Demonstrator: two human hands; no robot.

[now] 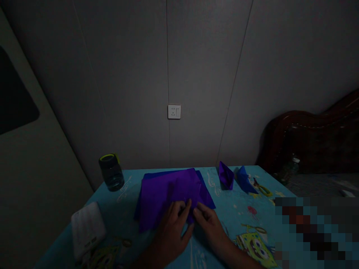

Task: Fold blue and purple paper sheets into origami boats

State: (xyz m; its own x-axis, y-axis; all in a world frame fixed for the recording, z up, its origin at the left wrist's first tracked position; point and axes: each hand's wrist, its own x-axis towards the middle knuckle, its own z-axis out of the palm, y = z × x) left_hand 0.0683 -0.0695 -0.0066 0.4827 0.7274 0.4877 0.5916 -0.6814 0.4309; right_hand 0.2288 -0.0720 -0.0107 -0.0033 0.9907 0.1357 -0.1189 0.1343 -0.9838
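Note:
A stack of purple paper sheets (171,190) lies on the turquoise cartoon-print tablecloth (238,216), with a blue sheet showing under its far edge. My left hand (172,228) and my right hand (209,222) meet at the near edge of the stack. Both hands have their fingertips pinched on the purple paper there. The dim light hides the exact fold between the fingers. A folded purple paper boat (226,175) and a folded blue paper boat (244,179) stand to the right of the stack.
A dark jar with a yellow-green lid (111,172) stands at the back left. A white tissue pack (87,228) lies at the front left. Yellow-handled scissors (262,188) lie beside the blue boat. A wall socket (174,111) is on the grey wall; a dark headboard (314,142) is right.

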